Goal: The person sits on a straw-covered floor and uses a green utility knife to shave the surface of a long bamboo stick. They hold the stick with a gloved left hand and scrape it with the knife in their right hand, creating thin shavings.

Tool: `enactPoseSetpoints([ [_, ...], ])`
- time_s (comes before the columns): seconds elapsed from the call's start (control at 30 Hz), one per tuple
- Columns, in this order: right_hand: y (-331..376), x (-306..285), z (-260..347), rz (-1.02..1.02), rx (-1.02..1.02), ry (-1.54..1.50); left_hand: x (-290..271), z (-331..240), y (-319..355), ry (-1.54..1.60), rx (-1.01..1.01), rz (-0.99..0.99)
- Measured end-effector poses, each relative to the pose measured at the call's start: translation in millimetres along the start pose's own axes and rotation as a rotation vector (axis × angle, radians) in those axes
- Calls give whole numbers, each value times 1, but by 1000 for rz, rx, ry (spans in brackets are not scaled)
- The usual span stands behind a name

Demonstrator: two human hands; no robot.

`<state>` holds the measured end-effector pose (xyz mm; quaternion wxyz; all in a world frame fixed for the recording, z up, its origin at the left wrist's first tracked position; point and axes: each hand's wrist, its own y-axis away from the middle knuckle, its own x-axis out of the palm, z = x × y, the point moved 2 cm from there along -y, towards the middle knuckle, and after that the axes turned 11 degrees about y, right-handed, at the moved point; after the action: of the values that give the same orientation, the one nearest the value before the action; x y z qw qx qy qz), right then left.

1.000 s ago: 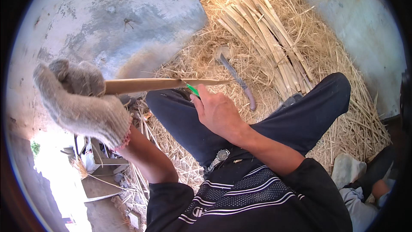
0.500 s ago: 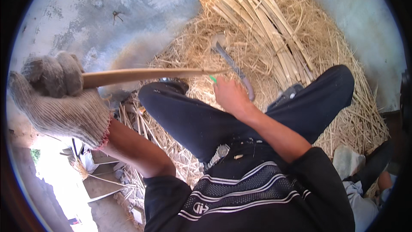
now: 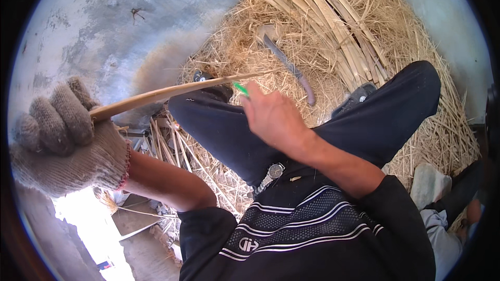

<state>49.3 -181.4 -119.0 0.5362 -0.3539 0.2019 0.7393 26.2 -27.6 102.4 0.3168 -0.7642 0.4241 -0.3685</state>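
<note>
My left hand [image 3: 60, 135], in a grey knitted glove with a red edge, is closed around the thick end of a long bamboo strip [image 3: 177, 90]. The strip slants up to the right across my shin and tapers to a thin tip. My bare right hand [image 3: 273, 117] is closed on a small green tool [image 3: 240, 89] just below the strip's thin end. Only a bright green piece of it shows, so its exact kind is unclear. Beyond that hand a knife [image 3: 284, 60] with a dark blade and brownish handle lies on the shavings.
A bundle of split bamboo strips [image 3: 333, 26] lies at the far right on shavings [image 3: 229, 41]. A pale, stained wall or panel [image 3: 130, 36] stands at left. A silver wristwatch [image 3: 275, 171] rests by my lap. Part of another person [image 3: 440, 229] shows at lower right.
My right hand has moved left and nearer to me with the green tool. The strip's gloved end has dropped and its tip has risen, so it slants more. The left glove's grip has turned.
</note>
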Motion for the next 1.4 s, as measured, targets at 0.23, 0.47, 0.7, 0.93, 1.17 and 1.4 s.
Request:
enactPoseSetpoints([
  [0.23, -13, 49, -50, -119, -8, 154, -4, 9, -13, 399, -98, 384],
  [0.47, -35, 69, -76, 59, 102, 170, 14, 13, -10, 123, -66, 174],
  [0.7, -45, 73, -77, 193, 91, -300, 10, 10, -8, 60, -43, -35],
  [0.93, -23, 42, -29, -63, -47, -142, 32, 8, 5, -121, 61, -260],
  [1.17, -53, 79, -90, 11, 74, 185, 19, 10, -10, -30, 27, -54],
  [1.4, -84, 129, -150, 76, 105, 194, 39, 24, -11, -206, 126, -297],
])
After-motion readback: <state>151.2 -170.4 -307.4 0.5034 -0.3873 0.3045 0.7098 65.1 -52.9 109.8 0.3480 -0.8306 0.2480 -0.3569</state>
